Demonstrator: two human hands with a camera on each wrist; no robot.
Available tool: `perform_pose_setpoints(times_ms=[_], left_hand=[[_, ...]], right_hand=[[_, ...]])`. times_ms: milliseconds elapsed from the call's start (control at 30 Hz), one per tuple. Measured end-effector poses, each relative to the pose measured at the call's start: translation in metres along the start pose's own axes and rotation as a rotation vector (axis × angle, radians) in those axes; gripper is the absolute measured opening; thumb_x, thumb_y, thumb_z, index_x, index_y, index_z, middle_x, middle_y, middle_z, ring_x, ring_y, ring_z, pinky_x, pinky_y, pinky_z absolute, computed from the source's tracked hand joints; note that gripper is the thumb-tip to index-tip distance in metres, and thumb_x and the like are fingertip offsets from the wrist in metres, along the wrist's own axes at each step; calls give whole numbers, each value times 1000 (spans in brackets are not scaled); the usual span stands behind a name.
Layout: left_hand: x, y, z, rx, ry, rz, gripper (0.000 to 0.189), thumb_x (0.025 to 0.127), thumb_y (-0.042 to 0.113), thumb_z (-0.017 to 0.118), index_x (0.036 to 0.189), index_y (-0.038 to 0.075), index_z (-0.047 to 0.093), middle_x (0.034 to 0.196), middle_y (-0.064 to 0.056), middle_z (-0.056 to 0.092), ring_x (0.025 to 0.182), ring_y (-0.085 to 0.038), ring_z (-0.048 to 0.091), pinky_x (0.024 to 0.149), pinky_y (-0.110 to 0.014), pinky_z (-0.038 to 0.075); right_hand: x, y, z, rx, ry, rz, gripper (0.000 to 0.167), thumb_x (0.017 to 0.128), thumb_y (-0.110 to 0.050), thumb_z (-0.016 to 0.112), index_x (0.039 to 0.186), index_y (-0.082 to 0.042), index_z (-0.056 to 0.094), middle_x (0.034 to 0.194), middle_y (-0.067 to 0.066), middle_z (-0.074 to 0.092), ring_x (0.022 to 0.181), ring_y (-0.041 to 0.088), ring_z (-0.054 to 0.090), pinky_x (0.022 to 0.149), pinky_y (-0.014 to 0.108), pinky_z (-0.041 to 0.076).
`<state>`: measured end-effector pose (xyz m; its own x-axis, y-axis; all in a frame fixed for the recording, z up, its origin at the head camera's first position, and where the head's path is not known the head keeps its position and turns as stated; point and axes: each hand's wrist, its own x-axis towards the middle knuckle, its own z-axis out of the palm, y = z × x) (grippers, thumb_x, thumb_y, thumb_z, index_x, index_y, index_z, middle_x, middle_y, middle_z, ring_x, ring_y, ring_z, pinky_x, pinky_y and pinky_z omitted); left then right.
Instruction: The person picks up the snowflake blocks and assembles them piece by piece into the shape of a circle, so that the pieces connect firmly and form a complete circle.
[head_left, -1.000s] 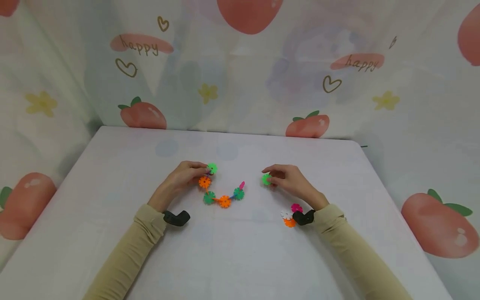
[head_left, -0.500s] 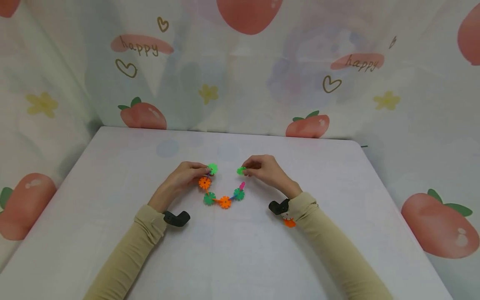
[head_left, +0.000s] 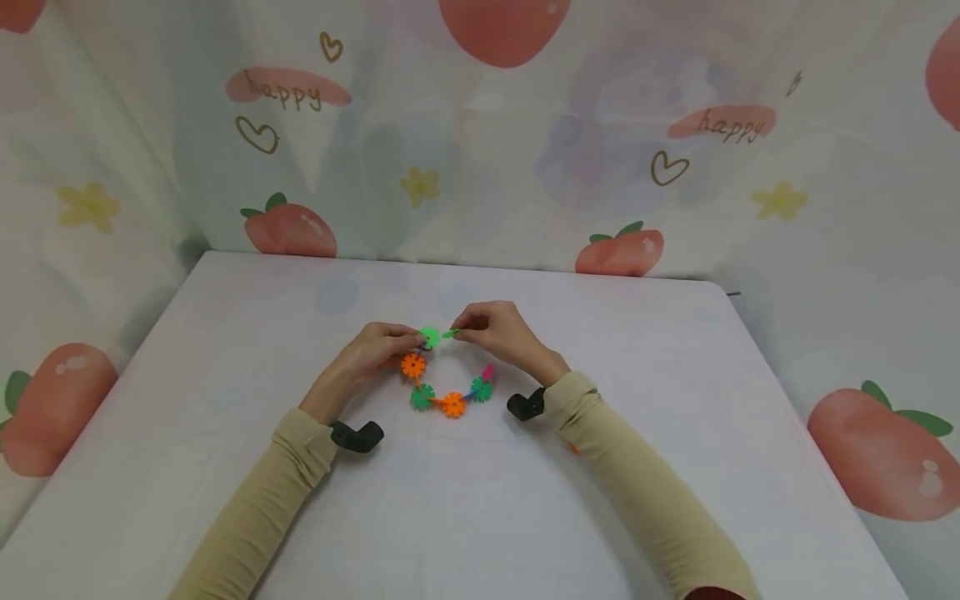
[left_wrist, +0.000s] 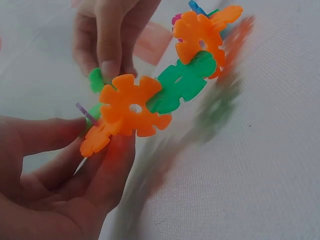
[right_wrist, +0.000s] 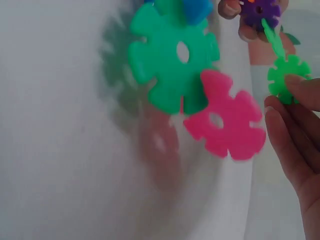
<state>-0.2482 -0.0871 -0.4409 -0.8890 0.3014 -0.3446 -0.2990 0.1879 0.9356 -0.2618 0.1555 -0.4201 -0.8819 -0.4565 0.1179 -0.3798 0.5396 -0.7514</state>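
Note:
My left hand (head_left: 367, 354) pinches one end of a curved chain of notched plastic snowflake discs. That end has a light green disc (head_left: 430, 337) and a purple disc (right_wrist: 261, 14). From there the chain curves through an orange disc (head_left: 413, 365), a green disc (head_left: 422, 397), another orange disc (head_left: 453, 405), more linked pieces, and a pink disc (right_wrist: 227, 120) at the free end. Between thumb and fingers, my right hand (head_left: 504, 332) pinches a separate light green disc (right_wrist: 289, 75). It is edge-on beside the chain's light green disc; whether they touch I cannot tell.
An orange disc (head_left: 575, 448) peeks out from under the right sleeve, which covers whatever lies beside it. Black wrist cameras (head_left: 357, 437) sit at both cuffs. A white tabletop (head_left: 450, 517) runs back to a fruit-printed curtain (head_left: 495, 167).
My right hand has moved left with its light green disc, from the right of the chain up to its held end, and turned the disc edge-on. My left hand has stayed nearly still.

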Motion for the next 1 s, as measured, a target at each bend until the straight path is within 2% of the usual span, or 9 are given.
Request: perform_pose_setpoints(times_ms=[300, 467, 633, 1000], left_hand=[[-1, 1, 0, 0, 3, 8, 38, 102, 18, 64, 129, -8, 66, 116, -13, 72, 96, -12, 66, 89, -23, 55], [-1, 0, -2, 6, 18, -5, 39, 102, 19, 65, 130, -7, 67, 121, -15, 71, 99, -13, 66, 90, -24, 56], [-2, 1, -3, -1, 29, -21, 38, 101, 19, 66, 129, -7, 67, 119, -16, 73, 97, -14, 67, 85, -23, 56], [-3, 3, 0, -12, 51, -57, 36, 101, 14, 65, 129, -8, 67, 122, -19, 73, 98, -12, 69, 87, -25, 57]], right_hand=[[6, -6, 7, -72, 35, -22, 4, 91, -9, 78, 94, -8, 81, 94, 5, 79, 90, 19, 74, 84, 31, 60], [6, -4, 9, -99, 34, -74, 3, 91, -8, 79, 93, -7, 81, 92, 6, 78, 88, 20, 74, 83, 31, 60], [6, -3, 12, -80, 52, -111, 3, 90, -8, 80, 92, -6, 81, 89, 5, 78, 85, 18, 73, 81, 29, 60], [6, -4, 18, -107, 100, -173, 6, 88, -11, 82, 89, -5, 82, 85, 5, 79, 79, 17, 74, 74, 27, 60]])
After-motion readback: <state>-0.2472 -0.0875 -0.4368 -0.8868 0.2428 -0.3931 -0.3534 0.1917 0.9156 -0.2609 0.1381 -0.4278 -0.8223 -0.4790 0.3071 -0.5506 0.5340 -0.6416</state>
